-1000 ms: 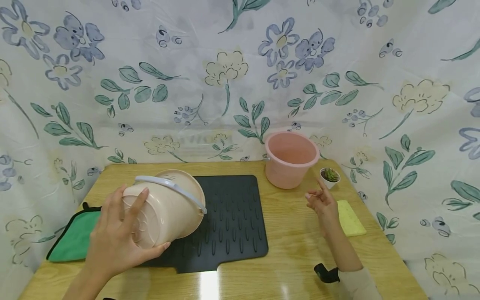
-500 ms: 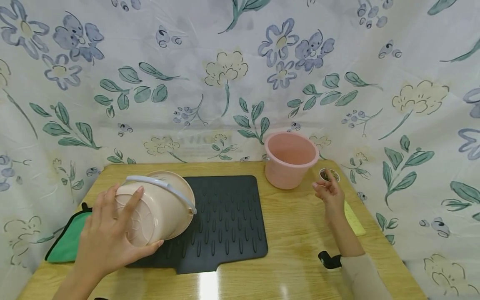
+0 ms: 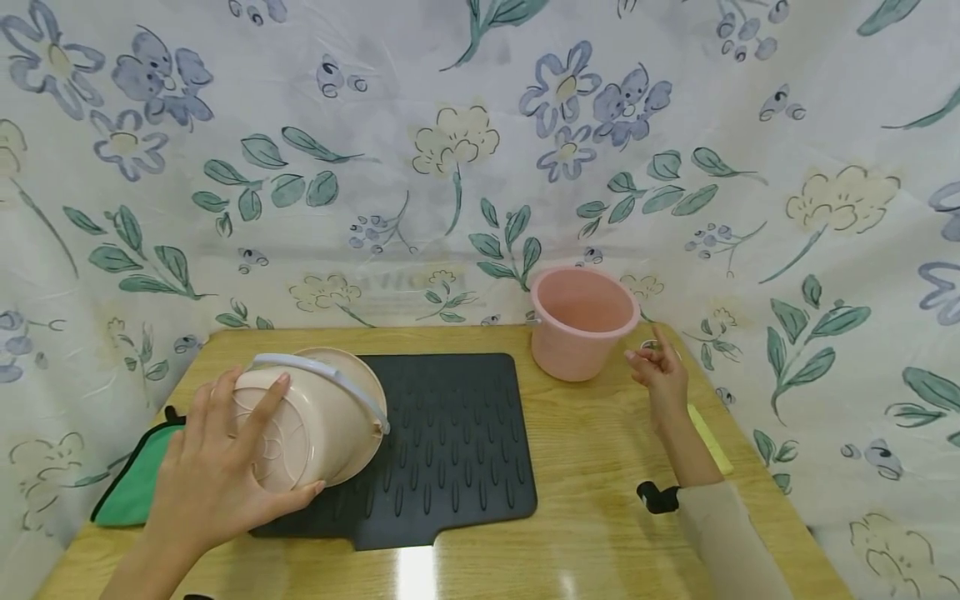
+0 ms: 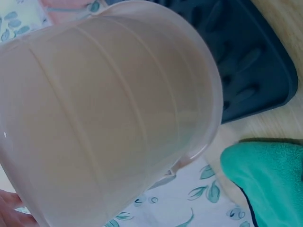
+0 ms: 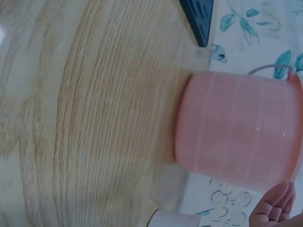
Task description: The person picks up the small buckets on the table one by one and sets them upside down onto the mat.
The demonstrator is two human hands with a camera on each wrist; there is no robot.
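My left hand (image 3: 206, 475) grips a beige bucket (image 3: 333, 425) by its bottom, fingers and thumb spread round the base. The bucket lies tilted on its side over the left part of a black ridged mat (image 3: 465, 450), its mouth facing away and its pale handle across the upper side. Its inside is hidden. The side wall of this bucket (image 4: 109, 113) fills most of the left wrist view. My right hand (image 3: 663, 387) hovers near a pink bucket (image 3: 566, 350), index finger extended and holding nothing. In the right wrist view, its fingers (image 5: 274, 203) are near the pink bucket's rim.
A green cloth (image 3: 127, 487) with black edging lies at the left. Behind my right hand stands a small white plant pot (image 3: 649, 343), mostly hidden. A yellow cloth or sponge (image 3: 708, 442) lies partly behind the right forearm. Floral fabric hangs behind the wooden table (image 3: 585, 492).
The left hand has shifted the beige bucket slightly left. My right hand has moved right and away, now covering much of the plant pot and the yellow piece.
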